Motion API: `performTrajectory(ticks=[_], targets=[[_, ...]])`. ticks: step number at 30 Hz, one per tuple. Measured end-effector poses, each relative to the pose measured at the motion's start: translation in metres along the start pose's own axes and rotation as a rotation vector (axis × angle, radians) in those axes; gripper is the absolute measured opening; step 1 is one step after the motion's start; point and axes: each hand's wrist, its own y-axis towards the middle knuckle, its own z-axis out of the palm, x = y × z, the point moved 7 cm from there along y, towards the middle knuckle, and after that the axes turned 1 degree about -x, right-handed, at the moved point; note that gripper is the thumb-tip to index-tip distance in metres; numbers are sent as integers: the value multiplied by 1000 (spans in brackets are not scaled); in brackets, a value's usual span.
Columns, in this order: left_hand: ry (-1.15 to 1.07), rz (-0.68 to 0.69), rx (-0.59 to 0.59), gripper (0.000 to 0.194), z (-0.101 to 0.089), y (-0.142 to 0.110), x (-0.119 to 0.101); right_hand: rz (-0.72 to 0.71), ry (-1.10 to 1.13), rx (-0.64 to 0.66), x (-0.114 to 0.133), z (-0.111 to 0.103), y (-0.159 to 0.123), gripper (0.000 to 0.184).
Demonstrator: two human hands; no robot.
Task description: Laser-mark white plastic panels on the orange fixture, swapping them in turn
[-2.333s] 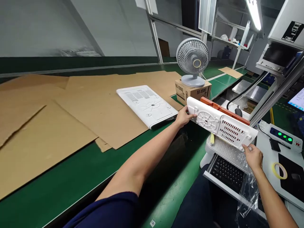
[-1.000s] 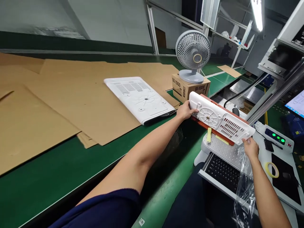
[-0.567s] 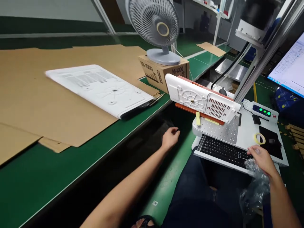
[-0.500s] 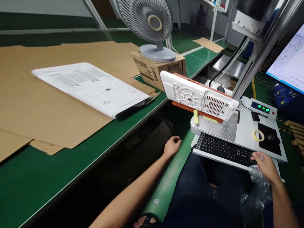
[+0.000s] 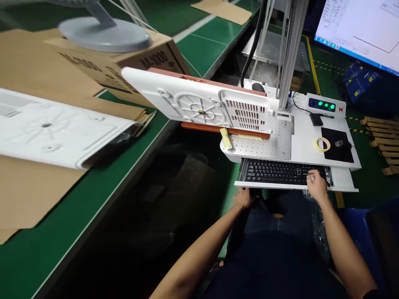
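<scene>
My right hand (image 5: 318, 187) is closed on a crumpled clear plastic bag (image 5: 318, 226), which hangs down beside my leg. Its fingertips are over the right part of a black keyboard (image 5: 274, 172) in a pulled-out white drawer (image 5: 280, 186). My left hand (image 5: 243, 198) is just below the drawer's front left corner, its fingers mostly hidden from me. Above the drawer, a white plastic panel (image 5: 199, 106) with a round ribbed pattern and slots leans on an orange-brown holder (image 5: 224, 130). A yellow strip (image 5: 226, 139) sits at the holder's lower edge, over a perforated metal plate (image 5: 274, 145).
On the left green bench (image 5: 124, 174) lie another white panel (image 5: 62, 128) and cardboard sheets (image 5: 37, 199). A fan base (image 5: 106, 35) stands on a carton (image 5: 124, 68). Tape roll (image 5: 322, 144), mouse (image 5: 342, 144) and monitor (image 5: 358, 33) are at right.
My view has turned right and come closer to the machine. My left hand has moved to the drawer's front corner. My right hand has gone left over the keyboard, still with the plastic bag.
</scene>
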Motion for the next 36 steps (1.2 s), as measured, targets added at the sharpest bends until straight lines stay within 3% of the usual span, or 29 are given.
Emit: performTrajectory(ticks=[8, 11, 17, 22, 36], targets=[[30, -10, -11, 77, -6, -7, 1, -99, -10, 144, 24, 36, 29, 26], [21, -15, -10, 84, -8, -6, -3, -93, -6, 110, 23, 32, 28, 18], [6, -18, -5, 93, -14, -4, -3, -65, 119, 15, 6, 23, 13, 53], [-1, -17, -6, 89, -16, -5, -3, 5, 210, -107, -9, 25, 7, 60], [-27, -7, -28, 90, -16, -6, 1, -13, 177, -60, -3, 26, 7, 59]])
